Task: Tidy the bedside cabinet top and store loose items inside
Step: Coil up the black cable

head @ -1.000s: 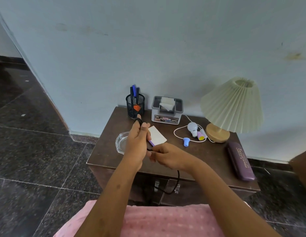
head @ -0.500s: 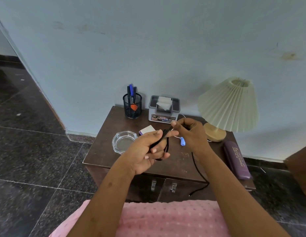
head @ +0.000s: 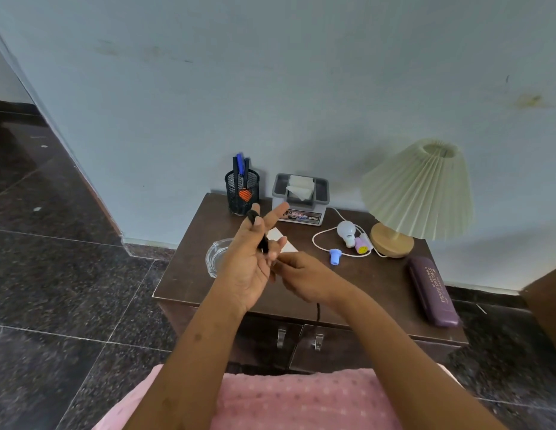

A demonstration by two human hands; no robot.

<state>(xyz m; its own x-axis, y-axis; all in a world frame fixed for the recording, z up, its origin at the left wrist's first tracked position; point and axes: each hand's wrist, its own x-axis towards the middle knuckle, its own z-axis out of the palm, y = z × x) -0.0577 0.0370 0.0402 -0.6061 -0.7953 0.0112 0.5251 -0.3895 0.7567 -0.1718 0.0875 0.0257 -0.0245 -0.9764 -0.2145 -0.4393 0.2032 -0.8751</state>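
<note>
A black cable [head: 262,240] is looped around the spread fingers of my left hand [head: 251,264], raised over the dark brown bedside cabinet [head: 190,274]. My right hand [head: 304,279] pinches the cable just below the left fingers; its loose end [head: 317,311] hangs down in front of the cabinet doors. A white card [head: 278,238] and a glass ashtray [head: 215,257] lie on the top, partly hidden behind my left hand.
On the top stand a mesh pen holder [head: 242,193], a grey tissue box [head: 300,198], a pleated lamp [head: 416,187] with its white cord, a bulb [head: 346,231], small pink and blue caps, and a purple case [head: 433,291]. Two door handles [head: 298,338] face me. Wall behind.
My right hand came back down from the far side to just under my left fingers. My left hand opened its fingers upward with another turn of cable on them; the hanging tail got shorter.
</note>
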